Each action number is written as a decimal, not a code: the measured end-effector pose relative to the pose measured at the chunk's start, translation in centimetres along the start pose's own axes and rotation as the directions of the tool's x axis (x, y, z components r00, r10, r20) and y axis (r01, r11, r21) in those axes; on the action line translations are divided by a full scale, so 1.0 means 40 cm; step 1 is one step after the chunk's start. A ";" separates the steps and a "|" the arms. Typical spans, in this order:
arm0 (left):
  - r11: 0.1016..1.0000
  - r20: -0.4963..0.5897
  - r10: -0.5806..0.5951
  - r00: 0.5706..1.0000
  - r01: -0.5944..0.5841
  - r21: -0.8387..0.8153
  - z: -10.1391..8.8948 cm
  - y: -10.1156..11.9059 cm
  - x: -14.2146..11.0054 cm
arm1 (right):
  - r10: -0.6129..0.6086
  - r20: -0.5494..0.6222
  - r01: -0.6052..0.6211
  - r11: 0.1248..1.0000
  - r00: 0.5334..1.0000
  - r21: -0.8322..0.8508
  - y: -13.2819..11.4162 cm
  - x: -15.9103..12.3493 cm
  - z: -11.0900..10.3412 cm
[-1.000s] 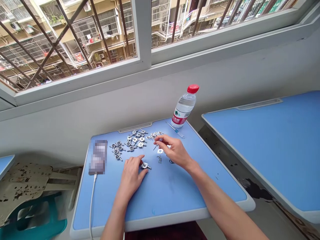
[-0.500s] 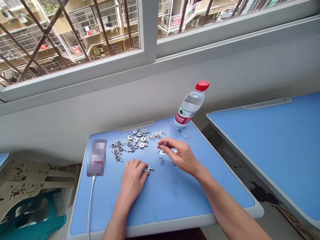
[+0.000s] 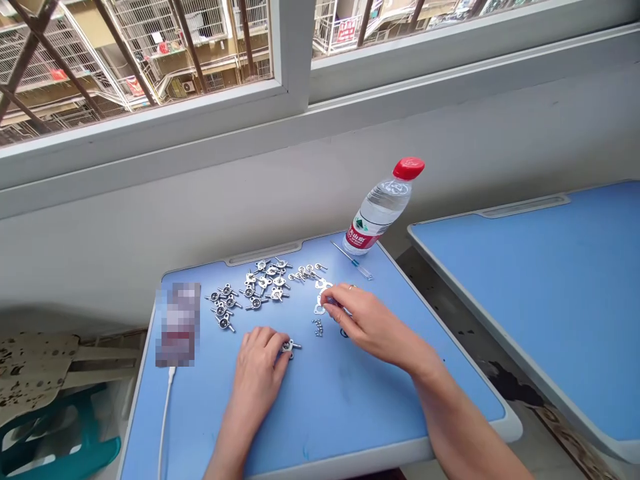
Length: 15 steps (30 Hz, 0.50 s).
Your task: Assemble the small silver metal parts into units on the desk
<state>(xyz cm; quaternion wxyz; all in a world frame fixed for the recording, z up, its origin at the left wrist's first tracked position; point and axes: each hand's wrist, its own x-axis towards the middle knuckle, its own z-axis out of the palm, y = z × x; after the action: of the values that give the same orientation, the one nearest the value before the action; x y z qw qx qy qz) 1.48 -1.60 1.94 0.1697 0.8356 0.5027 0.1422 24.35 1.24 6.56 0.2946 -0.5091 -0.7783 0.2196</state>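
Observation:
My left hand [image 3: 261, 363] rests on the blue table, thumb and fingers closed around a small metal fitting [image 3: 289, 346] with two ears and a thin stem pointing right. My right hand [image 3: 367, 320] hovers over a few flat metal plates [image 3: 319, 309], its thumb and forefinger pinched together at their edge. Whether a plate or something smaller is between those fingertips is too small to make out. Just below lies a little heap of screws [image 3: 319, 327]. A black ring [image 3: 344, 333] is partly covered by my right hand.
Several similar metal fittings [image 3: 257, 303] lie in clusters at the back left, with small stemmed parts [image 3: 305, 271] beside them. A screwdriver [image 3: 353, 260] and a water bottle [image 3: 377, 213] are at the back right. A blurred phone-like object [image 3: 177, 327] with a white cable [image 3: 167, 407] sits left.
My right hand has lowered slightly towards the flat plates, uncovering some of them. My left hand keeps its hold on the fitting. The camera view has shifted a little.

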 end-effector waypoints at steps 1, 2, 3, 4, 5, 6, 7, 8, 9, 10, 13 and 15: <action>1.000 -0.012 0.002 1.000 -0.002 0.000 0.000 -0.002 0.000 | 0.031 0.026 -0.030 0.999 0.999 -0.033 0.007 0.000 0.000; 1.000 -0.024 0.003 1.000 -0.003 0.001 0.000 -0.004 -0.001 | 0.073 0.050 -0.069 0.995 0.996 -0.066 0.015 0.001 -0.001; 1.000 -0.032 0.003 0.999 -0.003 0.003 0.000 -0.005 -0.001 | 0.118 0.069 -0.111 0.989 0.991 -0.098 0.023 0.002 -0.001; 1.000 -0.035 0.003 0.999 -0.003 0.005 -0.001 -0.007 -0.002 | 0.163 0.085 -0.152 0.980 0.983 -0.128 0.031 0.002 -0.002; 1.000 -0.035 0.004 0.999 -0.003 0.007 -0.001 -0.008 -0.002 | 0.205 0.099 -0.188 0.970 0.974 -0.156 0.039 0.004 -0.004; 1.000 -0.035 0.005 0.999 -0.005 0.007 -0.001 -0.009 -0.002 | 0.241 0.110 -0.219 0.958 0.964 -0.183 0.046 0.005 -0.006; 1.000 -0.034 0.008 0.999 -0.007 0.007 -0.002 -0.010 -0.002 | 0.274 0.119 -0.246 0.947 0.954 -0.208 0.052 0.006 -0.009; 1.000 -0.031 0.011 0.999 -0.011 0.006 -0.002 -0.011 -0.002 | 0.304 0.130 -0.270 0.935 0.944 -0.232 0.058 0.008 -0.011; 1.000 -0.029 0.014 0.999 -0.014 0.005 -0.002 -0.012 -0.002 | 0.332 0.141 -0.290 0.923 0.933 -0.254 0.062 0.009 -0.013; 1.000 -0.027 0.016 1.000 -0.015 0.004 -0.001 -0.012 -0.001 | 0.354 0.152 -0.306 0.913 0.923 -0.271 0.066 0.010 -0.013; 1.000 -0.022 0.013 1.000 -0.013 0.005 0.000 -0.013 -0.001 | 0.369 0.181 -0.309 0.906 0.912 -0.290 0.070 0.014 -0.006; 1.000 -0.016 0.010 1.000 -0.010 0.007 0.000 -0.013 -0.002 | 0.361 0.199 -0.295 0.909 0.911 -0.296 0.070 0.017 0.005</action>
<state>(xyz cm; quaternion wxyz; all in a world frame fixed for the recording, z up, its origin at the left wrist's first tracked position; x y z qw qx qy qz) 1.02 -1.42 1.71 0.1621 0.8375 0.5004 0.1482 25.86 2.93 4.78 0.0839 -0.6357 -0.7336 0.2249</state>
